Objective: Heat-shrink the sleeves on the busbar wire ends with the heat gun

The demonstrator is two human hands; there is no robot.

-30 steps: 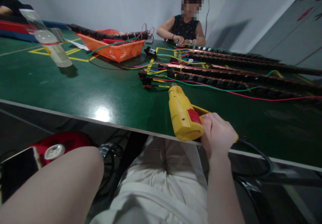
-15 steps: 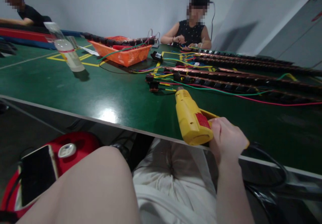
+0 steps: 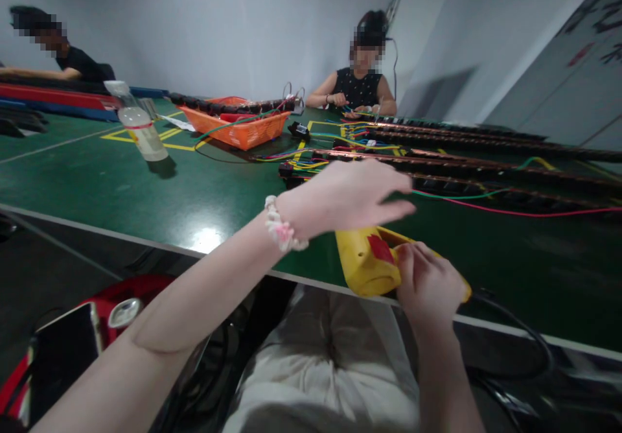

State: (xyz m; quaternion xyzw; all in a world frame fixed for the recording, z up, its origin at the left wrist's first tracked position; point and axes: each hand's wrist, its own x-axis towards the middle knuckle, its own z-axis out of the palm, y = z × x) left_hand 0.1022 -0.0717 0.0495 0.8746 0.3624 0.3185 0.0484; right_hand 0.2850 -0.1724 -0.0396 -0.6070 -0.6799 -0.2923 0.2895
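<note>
My right hand [image 3: 430,284] is closed around the handle of a yellow heat gun [image 3: 362,268] with a red label, at the table's front edge. Its nozzle is hidden behind my left hand [image 3: 352,193], which reaches across above it. The thumb and fingers of that hand are apart and nothing shows in them. Just beyond lie long dark bars with copper-coloured strips [image 3: 466,161] and thin coloured wires. A red wire [image 3: 525,211] and a green wire [image 3: 466,196] run to the right. A small black part [image 3: 286,170] sits at the bars' left end.
An orange basket [image 3: 243,136] holding dark strips stands at the back of the green table [image 3: 233,193]. Left of it is a plastic bottle [image 3: 146,136]. Two people sit across the table. A phone [image 3: 63,362] rests on a red stool [image 3: 140,285] at lower left.
My left hand has come into view and reached over the heat gun, covering its nozzle and the nearby wire ends. My right hand keeps hold of the gun. The view has tilted slightly.
</note>
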